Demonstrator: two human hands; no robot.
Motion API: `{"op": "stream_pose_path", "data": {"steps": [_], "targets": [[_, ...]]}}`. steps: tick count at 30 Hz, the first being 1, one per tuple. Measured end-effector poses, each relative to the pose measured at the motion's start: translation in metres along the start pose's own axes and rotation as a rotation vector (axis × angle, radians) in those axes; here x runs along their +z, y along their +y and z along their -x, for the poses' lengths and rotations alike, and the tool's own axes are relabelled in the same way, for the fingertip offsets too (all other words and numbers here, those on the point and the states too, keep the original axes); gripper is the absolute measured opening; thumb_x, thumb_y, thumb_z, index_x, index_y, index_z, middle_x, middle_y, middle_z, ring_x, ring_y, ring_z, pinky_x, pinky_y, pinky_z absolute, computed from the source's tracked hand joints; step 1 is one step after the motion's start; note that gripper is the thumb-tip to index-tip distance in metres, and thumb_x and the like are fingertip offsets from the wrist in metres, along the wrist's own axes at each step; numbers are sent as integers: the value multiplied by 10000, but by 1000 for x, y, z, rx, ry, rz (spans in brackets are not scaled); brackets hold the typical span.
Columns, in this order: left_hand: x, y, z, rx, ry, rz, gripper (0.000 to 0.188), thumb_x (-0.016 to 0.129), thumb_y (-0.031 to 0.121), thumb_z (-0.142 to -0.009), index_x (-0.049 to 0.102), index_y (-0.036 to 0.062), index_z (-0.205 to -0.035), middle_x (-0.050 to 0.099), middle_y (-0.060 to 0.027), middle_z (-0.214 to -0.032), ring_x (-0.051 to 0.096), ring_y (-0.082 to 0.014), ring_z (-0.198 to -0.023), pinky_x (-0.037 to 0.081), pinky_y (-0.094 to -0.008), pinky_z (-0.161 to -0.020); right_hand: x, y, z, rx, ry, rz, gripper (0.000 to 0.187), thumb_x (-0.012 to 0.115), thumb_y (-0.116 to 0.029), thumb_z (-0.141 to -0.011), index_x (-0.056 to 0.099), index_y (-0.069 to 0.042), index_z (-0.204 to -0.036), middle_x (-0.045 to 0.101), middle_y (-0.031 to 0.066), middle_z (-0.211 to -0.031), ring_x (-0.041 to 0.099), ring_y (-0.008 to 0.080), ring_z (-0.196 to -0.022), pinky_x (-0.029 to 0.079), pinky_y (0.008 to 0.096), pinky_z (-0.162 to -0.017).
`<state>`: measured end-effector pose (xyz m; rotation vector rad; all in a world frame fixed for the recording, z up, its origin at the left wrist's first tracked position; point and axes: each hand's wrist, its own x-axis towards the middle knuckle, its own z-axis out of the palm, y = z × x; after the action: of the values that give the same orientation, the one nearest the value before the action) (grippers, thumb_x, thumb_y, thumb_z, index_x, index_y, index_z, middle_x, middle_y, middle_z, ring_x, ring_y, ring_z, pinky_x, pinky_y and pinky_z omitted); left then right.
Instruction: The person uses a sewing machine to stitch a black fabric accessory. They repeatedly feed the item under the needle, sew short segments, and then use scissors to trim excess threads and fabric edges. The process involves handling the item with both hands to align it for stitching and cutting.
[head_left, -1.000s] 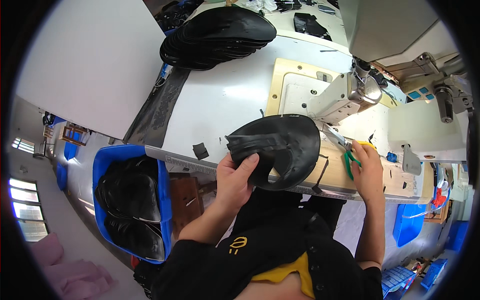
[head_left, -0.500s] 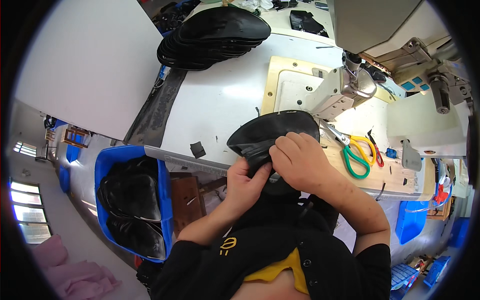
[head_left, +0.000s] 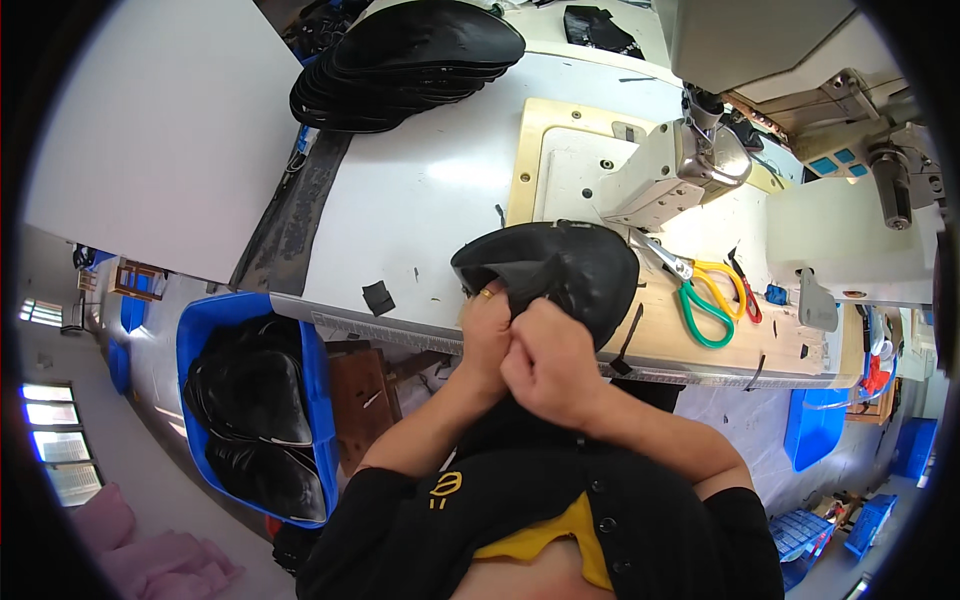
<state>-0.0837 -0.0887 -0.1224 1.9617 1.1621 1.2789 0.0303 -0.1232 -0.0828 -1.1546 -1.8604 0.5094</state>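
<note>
A black curved leather piece (head_left: 570, 268) lies at the near edge of the white sewing table (head_left: 420, 200). My left hand (head_left: 486, 325) and my right hand (head_left: 545, 360) are pressed together at its near edge, both pinching the folded black material. Just beyond the piece stands the grey sewing machine arm (head_left: 680, 165). Scissors with green and yellow handles (head_left: 705, 295) lie on the wooden board (head_left: 700, 340) to the right of the piece, with no hand on them.
A stack of black leather pieces (head_left: 410, 60) sits at the table's far left. A blue bin (head_left: 255, 410) with more black pieces stands on the floor to my left. A small black scrap (head_left: 378, 297) lies near the table edge. Blue crates (head_left: 815, 425) are at the lower right.
My right hand has left the scissors on the board and come over to the black piece. Both hands have drawn the piece's near edge together toward me.
</note>
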Motion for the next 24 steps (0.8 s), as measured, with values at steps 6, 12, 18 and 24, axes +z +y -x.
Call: {"op": "stream_pose_path", "data": {"steps": [6,12,18,24], "targets": [[-1,18,2,-503,159,973,160,658,22,-864,648,-2,-1022,679,-52,-982,621,-113,-884,523,-270,-771,-29,-5,-25,-8,129,-139,73,598,-26,-838,584,-31,-910,533,117,-781,545,270,-636,452,337,-575],[-10,27,-4,-559,98,1153,196,665,51,-884,633,2,-1071,679,-70,-1011,630,-127,-899,515,-280,-827,-64,15,-44,754,-57,-782,397,593,-154,-907,458,-67,-1270,574,52,-1042,538,98,-868,449,224,-643],[-12,22,3,-528,54,1005,185,638,50,-903,621,6,-1082,667,-70,-1037,623,-122,-923,510,-279,-831,-45,16,-43,639,-126,-679,326,686,-118,-812,548,-26,-1093,557,62,-942,552,123,-862,471,268,-736],[-17,27,3,-565,41,1163,189,599,85,-935,604,-5,-1101,652,-69,-1051,618,-117,-922,509,-276,-819,-39,5,-37,319,-35,-253,297,655,-45,-739,541,-15,-1011,543,135,-936,561,287,-878,469,344,-775]]}}
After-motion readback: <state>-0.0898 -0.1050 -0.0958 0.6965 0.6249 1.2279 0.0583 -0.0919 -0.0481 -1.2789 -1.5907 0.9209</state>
